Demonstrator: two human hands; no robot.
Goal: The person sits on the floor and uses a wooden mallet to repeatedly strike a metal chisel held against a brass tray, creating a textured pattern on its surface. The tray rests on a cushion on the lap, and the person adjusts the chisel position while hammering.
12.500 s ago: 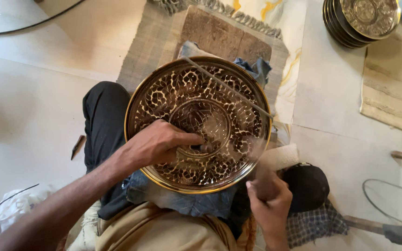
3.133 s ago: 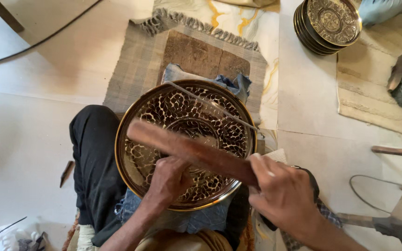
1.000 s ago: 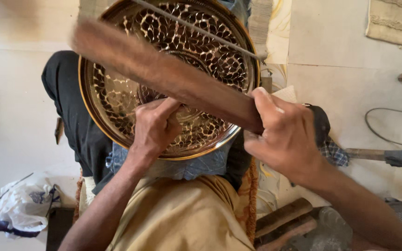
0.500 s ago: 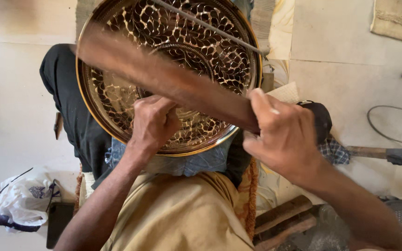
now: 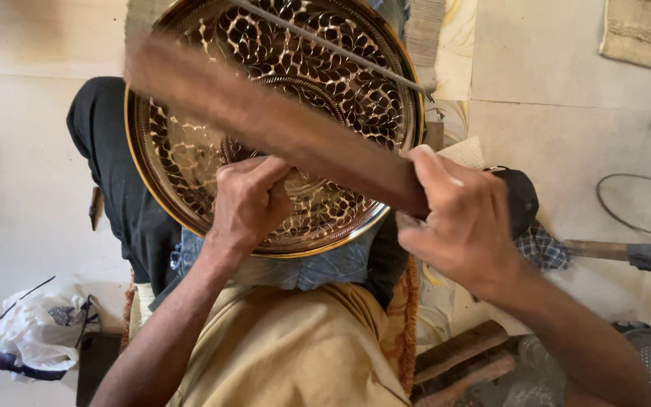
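Striking: keep the blows short and square, I judge, so the plate does not slide off the lap.
Brass plate (image 5: 190, 158): round, pierced with a leaf pattern, lying on the person's lap.
Wooden bat (image 5: 265, 120): blurred, slanting across the plate.
Right hand (image 5: 465, 222): clenched round the bat's near end.
Left hand (image 5: 246, 200): fingers curled down on the plate's middle; anything pinched beneath is hidden.

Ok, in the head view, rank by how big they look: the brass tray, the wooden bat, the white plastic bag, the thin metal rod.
1. brass tray
2. wooden bat, though it is blurred and nearer the camera, so unsure
3. white plastic bag
4. thin metal rod
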